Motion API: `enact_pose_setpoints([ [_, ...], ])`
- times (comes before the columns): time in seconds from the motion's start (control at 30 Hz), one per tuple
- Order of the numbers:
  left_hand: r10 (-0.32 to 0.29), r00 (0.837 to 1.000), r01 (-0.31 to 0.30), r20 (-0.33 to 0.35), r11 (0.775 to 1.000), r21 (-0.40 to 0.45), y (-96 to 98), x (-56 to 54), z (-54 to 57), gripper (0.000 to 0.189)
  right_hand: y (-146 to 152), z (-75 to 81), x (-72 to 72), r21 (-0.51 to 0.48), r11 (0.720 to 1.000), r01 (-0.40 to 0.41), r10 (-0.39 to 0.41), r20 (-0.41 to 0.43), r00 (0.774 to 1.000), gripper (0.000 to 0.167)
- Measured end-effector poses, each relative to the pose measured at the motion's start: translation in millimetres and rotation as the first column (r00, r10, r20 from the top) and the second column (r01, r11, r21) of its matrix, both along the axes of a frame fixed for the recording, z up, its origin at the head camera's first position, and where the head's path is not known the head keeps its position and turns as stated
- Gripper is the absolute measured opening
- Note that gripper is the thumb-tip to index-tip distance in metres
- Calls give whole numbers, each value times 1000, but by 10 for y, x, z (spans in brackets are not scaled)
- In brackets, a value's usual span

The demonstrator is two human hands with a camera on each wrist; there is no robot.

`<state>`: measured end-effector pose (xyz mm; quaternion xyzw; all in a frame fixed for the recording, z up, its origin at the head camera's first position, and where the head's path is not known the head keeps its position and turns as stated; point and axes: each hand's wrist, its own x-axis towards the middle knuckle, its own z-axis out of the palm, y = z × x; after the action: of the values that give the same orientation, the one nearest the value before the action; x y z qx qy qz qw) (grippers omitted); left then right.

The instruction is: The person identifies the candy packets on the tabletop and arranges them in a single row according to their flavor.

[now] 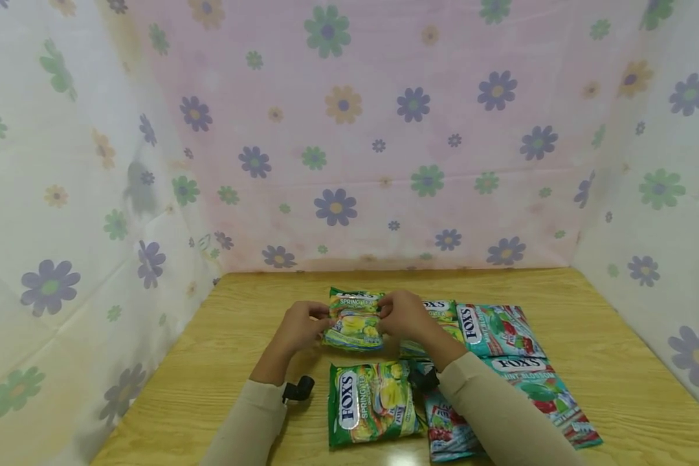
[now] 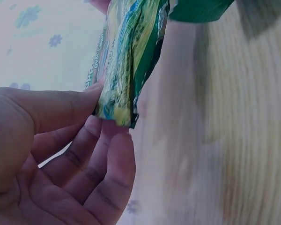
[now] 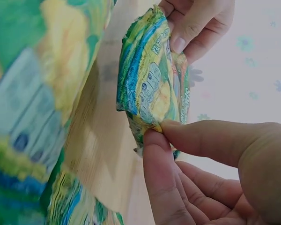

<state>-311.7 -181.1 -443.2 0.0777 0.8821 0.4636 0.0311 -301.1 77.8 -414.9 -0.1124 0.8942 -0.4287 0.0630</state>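
Note:
A green and yellow Fox's Spring Tea candy bag (image 1: 354,327) is bent across its middle, its upper part tilted back. My left hand (image 1: 301,327) pinches its left edge between thumb and fingers; in the left wrist view the thumb (image 2: 65,105) presses on the bag's corner. On the opposite edge my right hand (image 1: 408,318) pinches the bag, thumb against index finger, as the right wrist view shows. Both hands hold the bag (image 3: 150,84) close over the table. Nearer to me, another Spring Tea bag (image 1: 378,401) lies flat, label up.
Right of my hands, a Spring Tea bag (image 1: 445,310) lies partly behind my right hand. Blue-green Mint Blossom bags (image 1: 503,330) lie beside it and in front, partly under my right sleeve (image 1: 501,404). Flowered cloth (image 1: 378,239) walls the wooden table (image 1: 210,375) on three sides.

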Motion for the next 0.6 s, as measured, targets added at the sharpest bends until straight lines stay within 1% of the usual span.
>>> enact_pose_setpoints([
  [0.2,52,998,-52,-42,999,18,-76,-27,49,32,-100,-36,-66,-71,997,11,-14,-36,999,47],
  [0.33,84,995,-83,-53,996,31,-137,-29,84,33,-162,-80,-109,-157,987,27,-31,-21,999,46],
  [0.4,97,993,-95,-62,995,32,-173,-33,90,32,-192,-91,-125,-206,978,38,-38,2,999,48],
  [0.47,109,992,-107,-66,994,37,-210,-41,95,33,-224,-93,-137,-264,963,56,-46,47,998,51],
  [0.6,129,990,-125,-61,990,65,-300,-56,100,33,-305,-77,-160,-382,918,106,-53,145,988,56],
])
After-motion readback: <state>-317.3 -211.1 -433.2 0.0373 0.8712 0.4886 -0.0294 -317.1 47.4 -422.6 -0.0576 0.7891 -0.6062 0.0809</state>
